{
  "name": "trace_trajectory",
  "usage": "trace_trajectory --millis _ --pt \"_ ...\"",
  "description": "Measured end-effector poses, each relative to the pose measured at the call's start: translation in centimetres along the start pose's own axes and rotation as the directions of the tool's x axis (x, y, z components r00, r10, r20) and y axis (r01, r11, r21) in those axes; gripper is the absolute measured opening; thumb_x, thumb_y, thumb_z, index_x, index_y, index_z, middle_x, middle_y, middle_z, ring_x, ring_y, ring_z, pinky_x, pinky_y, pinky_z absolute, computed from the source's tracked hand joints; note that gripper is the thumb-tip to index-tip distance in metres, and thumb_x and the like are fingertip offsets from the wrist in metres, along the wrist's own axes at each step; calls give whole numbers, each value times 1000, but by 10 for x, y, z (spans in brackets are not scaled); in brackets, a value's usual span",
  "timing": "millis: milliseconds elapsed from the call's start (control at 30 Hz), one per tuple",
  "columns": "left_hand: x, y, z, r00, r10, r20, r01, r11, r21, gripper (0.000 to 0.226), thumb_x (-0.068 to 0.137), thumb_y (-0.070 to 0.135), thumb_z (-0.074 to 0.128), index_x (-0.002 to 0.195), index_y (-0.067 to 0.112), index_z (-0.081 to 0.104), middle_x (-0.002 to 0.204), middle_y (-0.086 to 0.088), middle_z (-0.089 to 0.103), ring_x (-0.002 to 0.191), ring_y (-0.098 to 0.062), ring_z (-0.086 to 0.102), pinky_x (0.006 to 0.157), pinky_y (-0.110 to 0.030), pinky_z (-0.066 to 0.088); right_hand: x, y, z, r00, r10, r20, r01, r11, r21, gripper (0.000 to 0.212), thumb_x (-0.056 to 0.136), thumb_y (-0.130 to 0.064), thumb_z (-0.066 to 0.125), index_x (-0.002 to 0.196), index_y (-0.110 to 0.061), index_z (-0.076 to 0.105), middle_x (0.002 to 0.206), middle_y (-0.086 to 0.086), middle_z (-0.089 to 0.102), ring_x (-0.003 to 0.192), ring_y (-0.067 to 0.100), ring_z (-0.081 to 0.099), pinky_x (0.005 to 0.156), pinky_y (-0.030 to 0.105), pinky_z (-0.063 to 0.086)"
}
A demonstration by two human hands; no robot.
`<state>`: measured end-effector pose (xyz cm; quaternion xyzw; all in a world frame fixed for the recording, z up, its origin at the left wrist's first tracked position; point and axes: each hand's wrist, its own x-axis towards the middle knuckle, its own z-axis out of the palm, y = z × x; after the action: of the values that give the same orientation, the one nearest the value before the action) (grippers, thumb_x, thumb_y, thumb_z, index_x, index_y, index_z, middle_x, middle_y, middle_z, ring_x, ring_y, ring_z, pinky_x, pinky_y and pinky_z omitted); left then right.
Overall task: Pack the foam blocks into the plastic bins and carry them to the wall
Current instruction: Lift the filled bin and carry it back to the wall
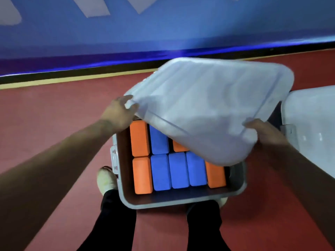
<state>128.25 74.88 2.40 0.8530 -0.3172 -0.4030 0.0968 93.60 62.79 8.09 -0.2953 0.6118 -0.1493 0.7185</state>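
A grey plastic bin stands on the red floor between my feet, filled with upright foam blocks, several blue and several orange. A translucent white lid hangs tilted above the bin's far right part and hides the blocks beneath it. My left hand grips the lid's left corner. My right hand holds the lid's near right edge.
A second bin with its lid on stands just to the right, touching distance from the first. The blue padded wall with a black and yellow base strip runs across the back. Red floor lies to the left.
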Motion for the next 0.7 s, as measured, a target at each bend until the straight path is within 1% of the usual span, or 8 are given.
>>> trace_trajectory --millis 100,200,267,367,433,567,633,700 --pt "16 -37 1 987 -101 -124 105 994 27 69 98 53 48 156 21 29 155 -14 38 135 -35 46 111 -42 37 5 16 -38 979 198 39 -195 978 -70 52 98 -9 36 71 -17 79 70 4 74 65 20 71 48 23 55" --pt "14 -64 15 959 -269 -92 258 960 -110 74 97 60 43 158 22 24 156 -13 38 135 -37 46 109 -41 38 17 38 -76 934 353 -61 -358 918 -172 29 93 -5 40 95 -3 69 70 10 73 57 21 70 44 26 53" --pt "8 -75 37 938 -344 47 347 930 -120 74 96 59 44 153 13 32 149 -17 46 124 -37 53 100 -41 43 28 54 -91 915 378 -142 -404 863 -304 32 84 -7 49 110 4 64 84 16 72 70 29 70 60 37 61" --pt "-11 -99 73 866 -490 100 500 838 -221 53 104 40 37 145 6 39 142 -19 47 116 -34 53 98 -45 46 53 95 -108 957 199 -213 -287 775 -563 73 59 -26 68 129 -9 59 113 15 67 96 34 65 87 57 56" --pt "-23 -112 88 862 -502 70 502 828 -251 48 106 36 37 150 17 33 141 -15 48 119 -36 52 101 -53 47 55 109 -99 967 5 -253 -195 652 -732 62 79 -31 68 138 -19 52 120 6 60 101 27 60 89 49 53" --pt "-42 -136 98 879 -467 95 473 832 -289 62 102 42 46 155 45 13 126 4 48 101 -34 61 85 -52 57 68 131 -99 960 -158 -233 -141 445 -884 48 100 -33 45 143 -13 44 134 24 46 118 43 51 100 48 43" --pt "-46 -145 100 902 -428 64 430 873 -228 56 101 41 46 152 34 26 117 -2 59 86 -29 61 78 -45 58 73 134 -103 971 -141 -196 -114 448 -887 48 98 -38 44 139 -13 51 130 23 54 116 43 55 97 45 46" --pt "-52 -157 103 925 -375 59 379 903 -203 45 91 52 47 126 24 51 101 -13 65 76 -27 57 76 -48 55 76 131 -105 973 -122 -194 -113 481 -869 44 101 -35 46 137 -13 54 128 19 60 115 39 59 94 42 48"
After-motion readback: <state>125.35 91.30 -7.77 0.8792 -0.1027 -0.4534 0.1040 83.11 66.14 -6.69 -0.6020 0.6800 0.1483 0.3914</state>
